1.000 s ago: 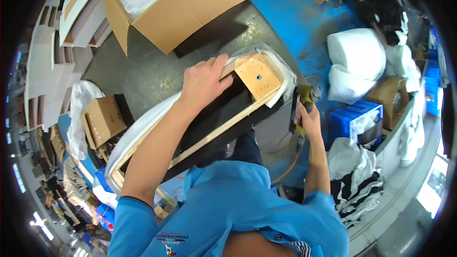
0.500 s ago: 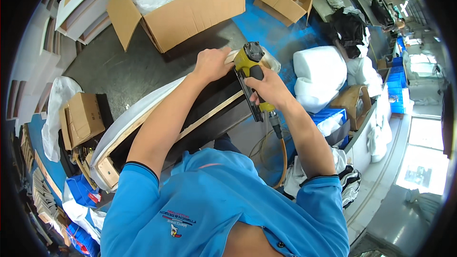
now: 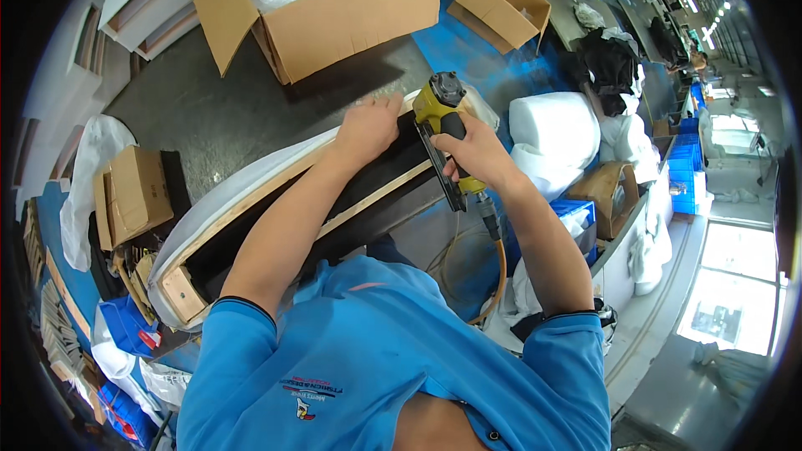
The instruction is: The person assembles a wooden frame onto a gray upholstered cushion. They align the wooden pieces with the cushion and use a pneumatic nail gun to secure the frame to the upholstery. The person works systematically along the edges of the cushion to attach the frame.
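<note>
- Over the dark workbench, the person leans in above a long wooden frame wrapped in pale fabric, lying slantwise across the top.
- Left hand is spread flat at the frame's far end, fingers pressing the covering down against the wood; it grasps nothing, just pins.
- Right hand is clenched round the grip of a yellow pneumatic stapler, nose aimed at the frame corner just beside the left hand.
- An orange air hose trails from the handle down past the right forearm.
- Good form here, I'd say: keep the fabric taut under the flat hand, set the nose square on the wood, and keep those pressing fingers out of the line of fire, because they sit very near the tool.
- Watch that the hose doesn't drag the wrist off line.
- Behind, an open cardboard box of clear plastic wrap stands well apart, and white foam rolls rest off to the right.
</note>
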